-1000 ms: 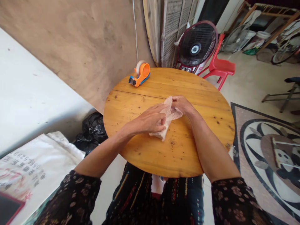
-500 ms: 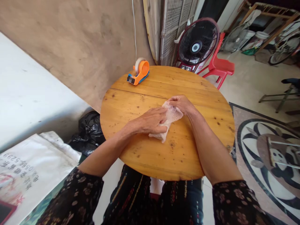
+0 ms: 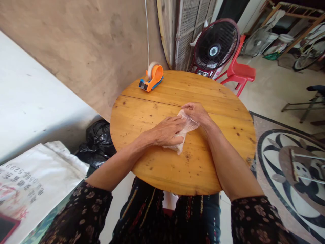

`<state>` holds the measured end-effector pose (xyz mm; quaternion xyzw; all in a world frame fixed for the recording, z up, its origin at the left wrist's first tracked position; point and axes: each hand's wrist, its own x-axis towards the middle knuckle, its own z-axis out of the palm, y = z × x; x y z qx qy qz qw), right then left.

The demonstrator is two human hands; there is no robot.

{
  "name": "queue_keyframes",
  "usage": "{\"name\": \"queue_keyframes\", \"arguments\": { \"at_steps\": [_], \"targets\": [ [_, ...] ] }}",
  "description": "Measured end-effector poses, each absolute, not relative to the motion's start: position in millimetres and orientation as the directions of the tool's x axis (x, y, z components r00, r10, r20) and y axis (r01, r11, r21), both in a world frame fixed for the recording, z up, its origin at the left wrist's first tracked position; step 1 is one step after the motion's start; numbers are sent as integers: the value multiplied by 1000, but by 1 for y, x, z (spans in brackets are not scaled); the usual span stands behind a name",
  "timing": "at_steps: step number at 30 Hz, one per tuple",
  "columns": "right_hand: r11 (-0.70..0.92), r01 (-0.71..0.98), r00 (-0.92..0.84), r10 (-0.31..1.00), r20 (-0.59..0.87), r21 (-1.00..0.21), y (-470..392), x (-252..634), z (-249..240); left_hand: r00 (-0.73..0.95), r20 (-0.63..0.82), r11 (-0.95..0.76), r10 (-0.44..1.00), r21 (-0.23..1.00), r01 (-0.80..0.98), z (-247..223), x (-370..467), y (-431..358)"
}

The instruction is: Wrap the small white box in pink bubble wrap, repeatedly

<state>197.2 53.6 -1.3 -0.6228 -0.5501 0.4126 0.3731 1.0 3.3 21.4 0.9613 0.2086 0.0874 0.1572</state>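
A small parcel of clear, whitish bubble wrap (image 3: 189,126) lies on the round wooden table (image 3: 157,173), one flap spread over its right side. My left hand (image 3: 169,130) rests on top of it, fingers stretched out and thumb apart on the near part. At the far right corner, my right hand (image 3: 196,112) has its fingers bent and pinched on the edge of the wrap. Whatever the wrap covers cannot be made out.
An orange and blue tape dispenser (image 3: 152,78) with a roll of tape stands at the table's far left edge. Behind the table are a fan (image 3: 215,49) and a red plastic chair (image 3: 240,72). A black plastic bag (image 3: 98,142) sits left of the table.
The left fingers have slid slightly farther over the wrap. My right hand stays at the far edge, almost still. The whole view has shifted a little.
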Motion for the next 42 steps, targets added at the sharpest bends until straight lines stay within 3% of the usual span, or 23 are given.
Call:
{"name": "queue_keyframes", "arguments": {
  "at_steps": [7,15,22,28,32,36,42],
  "targets": [
    [-96,355,-18,994,-110,-930,52,198,-1,897,47,-854,440,331,401,22,0,5],
    [-172,326,15,984,-176,-930,41,209,14,888,39,-846,459,326,423,21,0,6],
    [-184,621,-82,952,-296,-762,20,239,53,889,47,-848,455,328,416,19,-2,7],
    [-79,721,-156,949,-272,-689,14,243,60,891,85,-856,446,332,397,16,-1,9],
    [15,792,-149,974,-170,-610,15,238,57,892,91,-852,444,351,388,13,0,10],
    [-34,701,-73,990,-119,-712,18,227,52,882,79,-836,465,367,408,14,-1,9],
    [-202,418,-43,969,-241,-886,23,204,42,878,79,-816,472,415,402,15,-2,9]
  ]
}}
